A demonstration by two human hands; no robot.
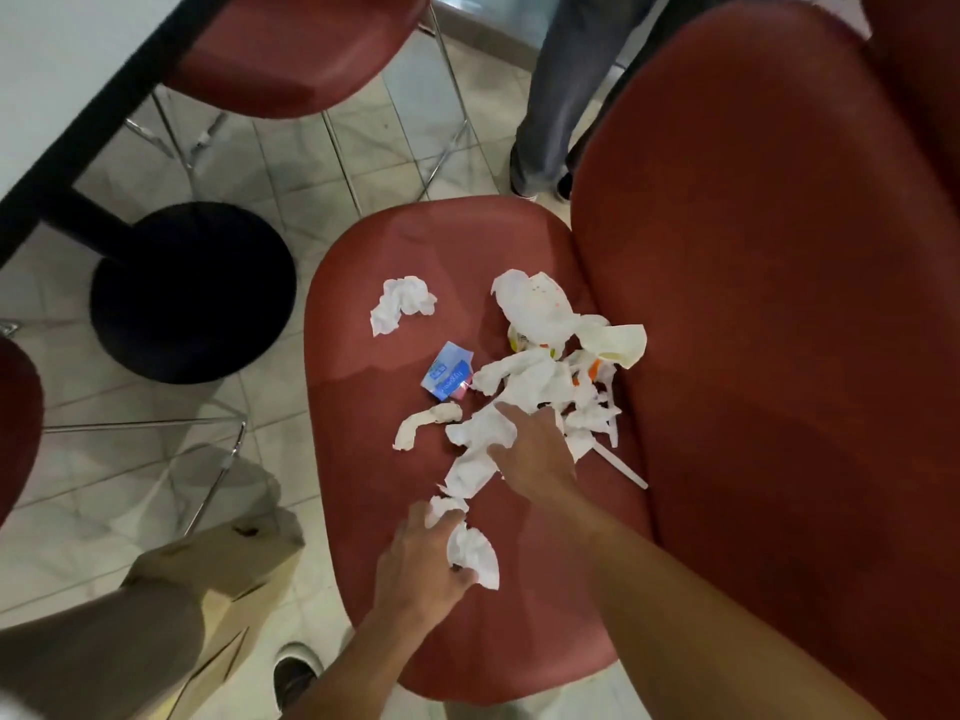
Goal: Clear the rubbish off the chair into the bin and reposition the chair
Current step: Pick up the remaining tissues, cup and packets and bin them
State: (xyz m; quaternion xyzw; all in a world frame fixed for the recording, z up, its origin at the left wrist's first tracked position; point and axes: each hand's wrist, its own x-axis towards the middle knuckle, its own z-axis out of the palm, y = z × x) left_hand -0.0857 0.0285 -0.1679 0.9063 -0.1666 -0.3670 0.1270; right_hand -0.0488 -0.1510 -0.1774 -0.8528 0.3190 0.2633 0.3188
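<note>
A: Left to right on the dark red padded chair seat (363, 511)?

B: Crumpled white tissue (402, 302) near the front-left edge. Blue-and-white packet (448, 377) mid-seat. Heap of white tissues and wrappers (545, 366) against the backrest edge.

A: Hands?

B: Left hand (421, 563), near edge, fingers curled round a white tissue wad (475, 553). Right hand (535, 449) fingers spread, pressing on the heap. Brown paper bag (228, 579) on the floor, left.
</note>
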